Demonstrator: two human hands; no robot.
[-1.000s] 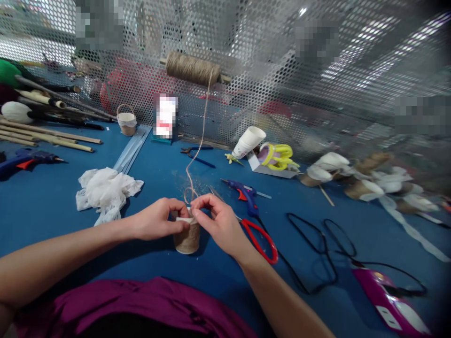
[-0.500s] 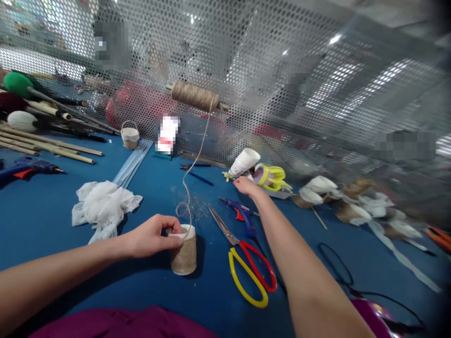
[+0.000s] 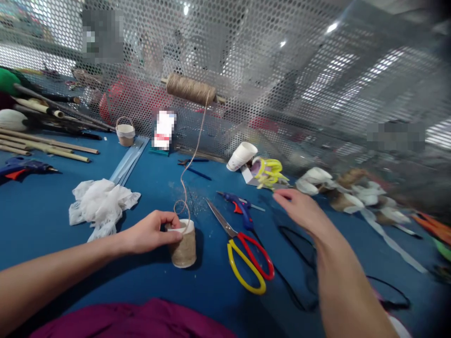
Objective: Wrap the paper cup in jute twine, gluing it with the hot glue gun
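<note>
On blue table (image 3: 52,220), left hand (image 3: 151,232) grips twine-wrapped cup (image 3: 185,249); right hand (image 3: 299,209) hovers open.

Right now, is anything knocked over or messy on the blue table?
Yes. A white paper cup lies tipped on its side near the mesh wall, and tiny scraps are scattered on the table behind the twine-wrapped cup that the left hand holds upright.

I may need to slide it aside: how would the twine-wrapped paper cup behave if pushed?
Probably light and tippy: the twine-wrapped paper cup stands tall on a narrow base, held by the left hand. The twine running to the spool would likely tug it.
</note>
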